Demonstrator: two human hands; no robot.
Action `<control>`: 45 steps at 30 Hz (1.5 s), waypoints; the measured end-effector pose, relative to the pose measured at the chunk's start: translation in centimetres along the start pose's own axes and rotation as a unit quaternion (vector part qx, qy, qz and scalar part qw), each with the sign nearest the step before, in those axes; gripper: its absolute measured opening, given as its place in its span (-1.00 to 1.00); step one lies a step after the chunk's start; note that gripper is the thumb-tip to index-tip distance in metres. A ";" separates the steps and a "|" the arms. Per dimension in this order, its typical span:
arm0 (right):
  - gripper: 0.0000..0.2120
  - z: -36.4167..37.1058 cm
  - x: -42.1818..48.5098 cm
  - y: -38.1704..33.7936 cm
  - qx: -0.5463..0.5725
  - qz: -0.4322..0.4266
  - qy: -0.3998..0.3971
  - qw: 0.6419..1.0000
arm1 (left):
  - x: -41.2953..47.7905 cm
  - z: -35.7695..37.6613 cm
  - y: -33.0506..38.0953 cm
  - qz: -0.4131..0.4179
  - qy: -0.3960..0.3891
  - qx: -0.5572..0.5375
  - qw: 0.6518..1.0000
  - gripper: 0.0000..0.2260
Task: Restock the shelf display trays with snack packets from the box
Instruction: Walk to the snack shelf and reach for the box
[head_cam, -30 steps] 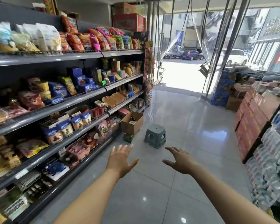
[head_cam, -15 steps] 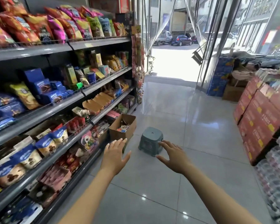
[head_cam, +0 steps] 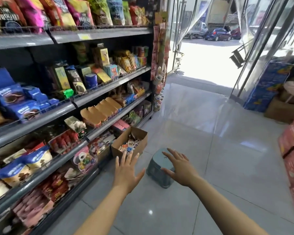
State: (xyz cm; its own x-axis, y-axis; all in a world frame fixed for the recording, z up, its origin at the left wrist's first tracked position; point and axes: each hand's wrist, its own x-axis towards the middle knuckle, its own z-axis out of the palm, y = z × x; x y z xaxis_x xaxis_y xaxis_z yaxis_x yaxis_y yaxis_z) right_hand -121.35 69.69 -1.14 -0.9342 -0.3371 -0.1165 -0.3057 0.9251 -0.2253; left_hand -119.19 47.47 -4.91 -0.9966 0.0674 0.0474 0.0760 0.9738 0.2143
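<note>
Both hands reach forward empty with fingers spread wide, the left hand (head_cam: 128, 172) just short of the open brown cardboard box (head_cam: 129, 143) of small snack packets (head_cam: 129, 146), the right hand (head_cam: 180, 167) over the grey-green plastic stool (head_cam: 158, 164), likely ready to start picking.

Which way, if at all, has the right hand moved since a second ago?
Yes: forward. The right hand was well short of the stool a second ago; now it overlaps the stool's top in view.

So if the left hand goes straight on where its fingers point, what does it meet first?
Likely the cardboard box of snack packets, at its near wall; depth is unclear.
</note>
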 end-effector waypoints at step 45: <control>-0.38 -1.3 78.9 13.3 0.005 -0.242 -0.199 0.950 | 63.4 9.9 -13.7 -0.370 -0.085 -0.067 0.923 -0.42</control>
State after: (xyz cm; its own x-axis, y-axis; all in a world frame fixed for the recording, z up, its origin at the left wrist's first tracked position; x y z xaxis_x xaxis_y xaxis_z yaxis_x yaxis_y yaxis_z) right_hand -199.38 55.58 -12.07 -0.5405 -0.7637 -0.3530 -0.6784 0.6438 -0.3541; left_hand -183.68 40.58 -14.44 -0.7672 -0.5608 -0.3114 -0.6351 0.7319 0.2467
